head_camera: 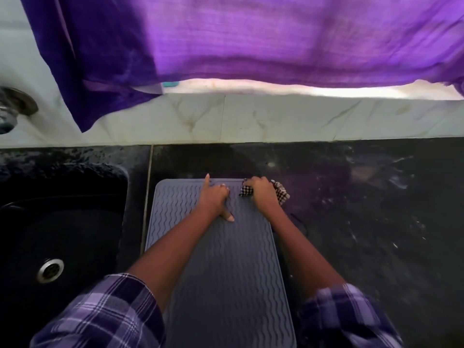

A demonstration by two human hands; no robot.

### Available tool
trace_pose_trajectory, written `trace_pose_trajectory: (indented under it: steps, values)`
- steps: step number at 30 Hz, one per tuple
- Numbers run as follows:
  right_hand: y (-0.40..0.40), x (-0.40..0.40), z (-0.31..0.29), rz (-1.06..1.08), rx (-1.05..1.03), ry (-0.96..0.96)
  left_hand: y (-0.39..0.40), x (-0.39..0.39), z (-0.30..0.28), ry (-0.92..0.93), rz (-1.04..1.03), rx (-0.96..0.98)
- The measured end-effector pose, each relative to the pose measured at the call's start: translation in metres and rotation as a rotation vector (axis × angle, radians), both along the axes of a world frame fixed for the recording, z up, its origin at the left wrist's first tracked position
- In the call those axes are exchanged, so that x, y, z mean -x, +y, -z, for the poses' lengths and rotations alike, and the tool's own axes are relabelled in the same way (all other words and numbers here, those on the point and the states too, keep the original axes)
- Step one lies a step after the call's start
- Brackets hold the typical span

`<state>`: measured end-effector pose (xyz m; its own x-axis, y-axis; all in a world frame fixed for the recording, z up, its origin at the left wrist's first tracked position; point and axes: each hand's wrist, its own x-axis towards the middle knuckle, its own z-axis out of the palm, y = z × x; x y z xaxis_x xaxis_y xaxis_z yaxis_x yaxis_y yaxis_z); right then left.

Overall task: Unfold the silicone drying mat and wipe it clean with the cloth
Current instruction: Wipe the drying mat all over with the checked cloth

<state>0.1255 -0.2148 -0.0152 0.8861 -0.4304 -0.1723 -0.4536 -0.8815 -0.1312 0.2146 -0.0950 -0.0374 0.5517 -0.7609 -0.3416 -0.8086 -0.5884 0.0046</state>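
One grey silicone drying mat point(221, 259) is lying unfolded and flat on the dark countertop point(351, 197), just right of the one black sink point(57, 222). The left hand point(214, 197) is pressing on the mat's far end, forefinger and thumb spread and empty. The right hand point(262, 190) is closing around one checkered cloth point(282, 193) at the mat's far right corner, seemingly touching it.

1 mat point(221, 259), 1 cloth point(281, 193), 2 hands point(214, 197) point(262, 190), 1 sink point(62, 222), 1 curtain point(251, 38)

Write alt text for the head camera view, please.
A person's right hand presses a checkered cloth on the far end of an unfolded grey silicone mat, the left hand holding it flat on a dark counter beside a sink.
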Motion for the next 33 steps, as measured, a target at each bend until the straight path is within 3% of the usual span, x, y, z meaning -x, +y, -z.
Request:
trace_pose_trajectory:
  steps: [5,8,12,15,17,21,25,26,30,33]
  values:
    - [0.005,0.035,-0.010,-0.064,-0.137,0.142,0.001,0.000,-0.007,0.011,0.015,-0.007]
    - [0.001,0.014,-0.032,-0.070,-0.152,0.252,0.001,0.000,-0.006,0.020,-0.002,0.013]
    - [0.009,-0.030,-0.036,-0.024,-0.054,0.038,0.001,0.001,-0.001,0.033,-0.028,0.031]
    - [0.023,-0.029,-0.014,-0.027,0.056,0.028,0.001,0.001,-0.002,0.034,-0.022,0.010]
    - [0.023,-0.014,-0.008,-0.040,0.016,0.027,-0.001,0.000,-0.005,0.028,-0.025,-0.016]
    - [0.025,0.035,-0.011,-0.062,-0.179,0.126,0.000,0.003,-0.007,0.008,-0.014,-0.042]
    - [0.024,0.051,-0.027,-0.208,-0.247,0.362,0.000,0.003,-0.007,0.015,-0.017,-0.057]
    - [0.019,0.046,-0.033,-0.202,-0.268,0.338,-0.001,0.003,-0.006,0.024,-0.019,-0.056]
    - [0.006,0.005,-0.039,-0.017,-0.197,-0.066,0.000,0.002,-0.006,0.041,-0.028,-0.028]
    - [0.017,-0.012,-0.026,-0.025,-0.212,0.092,0.002,0.004,-0.008,0.015,-0.020,-0.046]
